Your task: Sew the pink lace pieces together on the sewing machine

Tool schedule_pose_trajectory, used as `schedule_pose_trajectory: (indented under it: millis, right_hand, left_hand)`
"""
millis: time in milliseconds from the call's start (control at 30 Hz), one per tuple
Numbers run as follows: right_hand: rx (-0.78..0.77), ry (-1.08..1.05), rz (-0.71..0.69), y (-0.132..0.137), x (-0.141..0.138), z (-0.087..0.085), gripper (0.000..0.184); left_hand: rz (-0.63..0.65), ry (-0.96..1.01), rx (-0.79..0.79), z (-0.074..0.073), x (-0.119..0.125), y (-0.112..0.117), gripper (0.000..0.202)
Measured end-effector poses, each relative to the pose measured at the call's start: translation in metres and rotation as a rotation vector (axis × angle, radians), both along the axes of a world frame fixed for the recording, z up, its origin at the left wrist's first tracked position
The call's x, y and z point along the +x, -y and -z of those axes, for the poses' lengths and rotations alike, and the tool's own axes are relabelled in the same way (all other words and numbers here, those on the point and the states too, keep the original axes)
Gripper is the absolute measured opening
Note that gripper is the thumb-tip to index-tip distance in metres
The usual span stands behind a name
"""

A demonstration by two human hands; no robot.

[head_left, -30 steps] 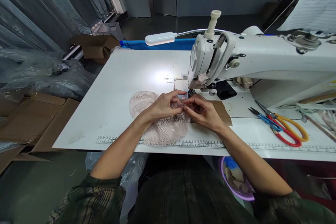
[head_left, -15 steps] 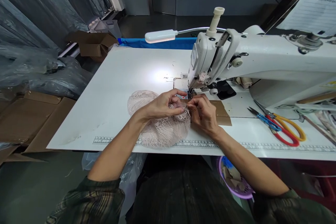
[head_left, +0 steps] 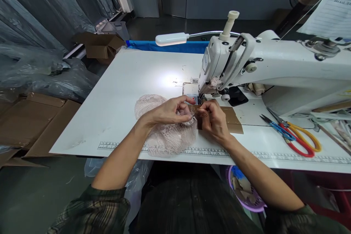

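Note:
Pale pink lace fabric lies bunched on the white table, just left of the needle area of a sewing machine. My left hand is closed on the lace's upper right edge, thumb and fingers pinching it. My right hand is beside it, thumb and forefinger pressed together in a pinch. What lies between those right fingertips is too small to make out. Under the right hand rests a brown cardboard piece. The presser foot stands just beyond both hands.
Scissors with red and yellow handles and small blue snips lie at the right. A printed ruler runs along the table's front edge. A white lamp hangs over the back. Cardboard boxes stand left; a purple basket sits below.
My right hand has drawn slightly right, away from the left hand and the lace edge. The left hand still pinches the lace. The whole view has shifted a little.

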State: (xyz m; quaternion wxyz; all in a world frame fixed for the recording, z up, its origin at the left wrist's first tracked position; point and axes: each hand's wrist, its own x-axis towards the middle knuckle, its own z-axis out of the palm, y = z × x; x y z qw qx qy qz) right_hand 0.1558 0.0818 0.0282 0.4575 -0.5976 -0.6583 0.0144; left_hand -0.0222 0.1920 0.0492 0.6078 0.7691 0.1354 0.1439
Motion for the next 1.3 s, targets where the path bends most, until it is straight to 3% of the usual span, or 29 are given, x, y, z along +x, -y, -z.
schedule_pose_trajectory:
  millis: [67, 133, 333, 433, 533, 633, 733, 900, 1033, 1167, 1300]
  right_hand:
    - [0.088, 0.042, 0.158, -0.001, 0.003, 0.002, 0.013]
    - [0.11, -0.026, 0.211, -0.001, 0.005, 0.001, 0.016]
    - [-0.202, -0.463, -0.086, 0.002, 0.006, -0.011, 0.043]
    - [-0.387, -0.457, -0.121, 0.004, 0.009, -0.016, 0.054]
    - [-0.488, -0.321, -0.16, 0.005, 0.008, -0.016, 0.042]
    - [-0.444, -0.239, -0.227, 0.003, 0.004, -0.011, 0.034]
    - [-0.402, -0.347, -0.191, 0.001, 0.003, -0.007, 0.029]
    - [-0.442, -0.554, -0.051, -0.002, 0.011, -0.01, 0.039]
    - [-0.349, -0.594, -0.072, 0.0, 0.014, -0.014, 0.04]
    - [-0.315, -0.392, -0.148, 0.004, 0.007, -0.013, 0.03]
    - [-0.183, -0.144, -0.188, 0.004, 0.002, -0.007, 0.014]
  left_hand:
    - [0.033, -0.024, 0.002, 0.002, 0.001, 0.0, 0.053]
    - [0.036, -0.03, 0.021, 0.004, 0.002, 0.0, 0.05]
    - [0.007, -0.067, 0.098, 0.007, 0.004, 0.0, 0.051]
    - [-0.04, -0.069, 0.113, 0.008, 0.005, 0.001, 0.048]
    - [-0.08, -0.046, 0.115, 0.008, 0.006, 0.001, 0.055]
    - [-0.137, -0.048, 0.158, 0.008, 0.007, 0.003, 0.065]
    - [-0.205, -0.053, 0.176, 0.008, 0.006, 0.003, 0.067]
    - [-0.185, -0.058, 0.073, 0.005, 0.002, 0.001, 0.064]
    - [-0.168, -0.037, 0.008, 0.007, 0.001, -0.002, 0.062]
    - [-0.171, -0.028, -0.013, 0.011, 0.004, -0.003, 0.06]
    - [-0.169, 0.001, -0.04, 0.012, 0.005, -0.003, 0.061]
